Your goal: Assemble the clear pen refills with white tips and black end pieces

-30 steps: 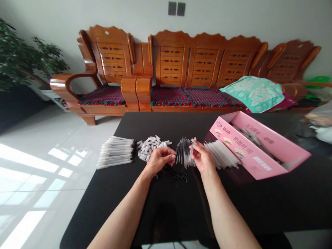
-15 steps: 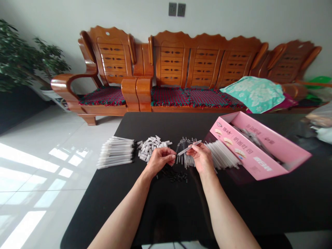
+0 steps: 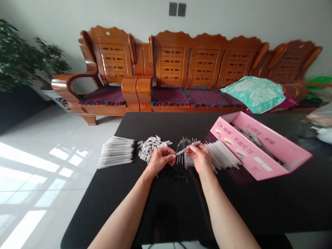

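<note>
My right hand pinches a translucent white pen barrel, which slants up to the right. The barrel's lower left end meets the closed fingertips of my left hand, where a small black pen plug is mostly hidden. Below my hands lies a pile of small black plugs. Behind them are pen refills with dark tips. White pen caps are heaped beyond my left hand. Loose empty barrels lie to the right of my right hand.
Barrels with black ends lie in a row at the left of the black table. At the right stands an open pink box holding more pen parts. A wooden sofa stands behind the table.
The pen barrel has moved slightly left and down, so its end now meets my left fingertips. My right hand has shifted a little left with it; my left hand stays put.
</note>
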`<state>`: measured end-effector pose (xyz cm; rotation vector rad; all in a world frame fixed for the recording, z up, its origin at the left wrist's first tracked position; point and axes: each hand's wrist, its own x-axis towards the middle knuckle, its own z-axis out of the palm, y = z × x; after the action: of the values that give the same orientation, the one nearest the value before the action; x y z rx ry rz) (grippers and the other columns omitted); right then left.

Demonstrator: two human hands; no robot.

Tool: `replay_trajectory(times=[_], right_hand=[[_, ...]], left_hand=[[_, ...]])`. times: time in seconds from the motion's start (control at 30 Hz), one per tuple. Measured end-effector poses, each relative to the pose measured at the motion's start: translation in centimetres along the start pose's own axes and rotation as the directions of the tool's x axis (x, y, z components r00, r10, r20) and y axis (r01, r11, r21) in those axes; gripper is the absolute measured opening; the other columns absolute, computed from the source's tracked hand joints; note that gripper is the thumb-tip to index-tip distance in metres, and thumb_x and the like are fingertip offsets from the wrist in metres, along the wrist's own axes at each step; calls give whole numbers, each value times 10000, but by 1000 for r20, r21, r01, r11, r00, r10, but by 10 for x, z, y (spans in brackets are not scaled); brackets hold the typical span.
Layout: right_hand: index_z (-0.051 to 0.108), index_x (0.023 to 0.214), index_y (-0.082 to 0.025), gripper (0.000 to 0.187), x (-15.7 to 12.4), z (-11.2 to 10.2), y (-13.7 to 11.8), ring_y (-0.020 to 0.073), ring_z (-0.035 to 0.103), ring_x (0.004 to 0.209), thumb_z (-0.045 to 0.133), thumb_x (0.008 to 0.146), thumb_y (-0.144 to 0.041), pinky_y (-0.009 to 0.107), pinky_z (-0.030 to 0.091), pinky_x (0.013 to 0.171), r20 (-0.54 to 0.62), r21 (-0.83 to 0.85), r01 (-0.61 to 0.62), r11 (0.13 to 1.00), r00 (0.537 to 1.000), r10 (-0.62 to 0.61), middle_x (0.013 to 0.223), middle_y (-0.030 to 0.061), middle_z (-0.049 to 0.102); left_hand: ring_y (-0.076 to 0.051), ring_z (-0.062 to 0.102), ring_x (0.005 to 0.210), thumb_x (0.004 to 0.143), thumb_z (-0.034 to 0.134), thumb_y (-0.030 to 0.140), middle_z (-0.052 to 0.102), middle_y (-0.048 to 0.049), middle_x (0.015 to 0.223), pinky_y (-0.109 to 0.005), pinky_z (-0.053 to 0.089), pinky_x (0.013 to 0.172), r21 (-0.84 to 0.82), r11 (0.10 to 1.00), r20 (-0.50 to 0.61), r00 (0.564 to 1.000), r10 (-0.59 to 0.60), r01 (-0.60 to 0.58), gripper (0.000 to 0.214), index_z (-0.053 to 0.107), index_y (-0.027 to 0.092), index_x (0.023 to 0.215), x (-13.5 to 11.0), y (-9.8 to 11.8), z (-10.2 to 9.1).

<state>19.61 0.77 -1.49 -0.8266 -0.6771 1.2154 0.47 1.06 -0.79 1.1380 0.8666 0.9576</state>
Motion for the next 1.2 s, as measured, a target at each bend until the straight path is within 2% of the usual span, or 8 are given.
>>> replay_trajectory(times=[0.17,0.37,0.5,0.6,0.7,0.83,1.03,1.2], right_hand=[[638,807,-173,248,-1,1,0,163,710,569,832,654,-196,269,621,544,1,-13,4,1000,1000,-4,700,21,741],[632,797,-171,262,0,1,2,167,706,550,845,649,-213,266,619,537,-9,-23,-8,1000,1000,7,661,13,727],[629,778,-172,259,0,0,2,158,700,543,848,647,-214,255,614,532,-11,-11,-14,1000,1000,14,648,9,722],[626,764,-174,248,0,0,0,154,701,554,845,653,-212,248,613,539,-17,-2,-8,1000,1000,8,647,8,719],[623,757,-175,251,0,-1,0,155,699,549,847,648,-211,251,614,536,-20,-2,-3,1000,1000,2,635,3,712],[626,768,-176,255,0,-1,2,154,698,543,848,649,-213,255,615,537,-11,-16,-7,1000,1000,6,643,-1,713],[633,786,-173,255,0,-1,3,162,703,549,846,652,-216,258,611,529,-1,-18,-6,1000,1000,6,647,9,719],[625,769,-170,258,1,-2,1,160,701,546,848,646,-208,255,612,537,-14,-3,2,1000,1000,-2,639,13,717]], left_hand=[[-124,611,524,673,820,348,659,-32,606,-240,528,536,6,1000,-44,999,6,-5,319,660,102,797,1,0,1],[-120,588,538,671,799,267,651,-23,634,-227,472,525,133,984,-95,987,131,-118,216,674,127,779,0,2,2],[-139,622,622,676,808,299,677,-40,742,-226,488,556,165,973,-97,979,178,-160,290,676,139,879,0,2,1],[-128,595,552,771,732,438,662,-40,677,-206,453,489,242,961,-67,986,153,-133,342,677,132,911,-1,3,-1],[-102,523,431,865,578,550,614,-31,554,-189,359,408,361,929,-40,994,100,-79,445,680,129,760,-2,4,-3],[-99,528,426,830,629,522,618,-25,567,-183,339,391,358,932,-52,996,77,-53,404,655,137,713,-2,4,-2],[-114,563,488,711,779,399,625,-9,606,-199,433,444,223,971,-102,989,108,-83,324,656,140,861,0,1,-1],[-88,522,424,861,583,537,632,-30,598,-182,344,399,360,929,-71,991,115,-82,428,683,128,787,-1,4,-4]])
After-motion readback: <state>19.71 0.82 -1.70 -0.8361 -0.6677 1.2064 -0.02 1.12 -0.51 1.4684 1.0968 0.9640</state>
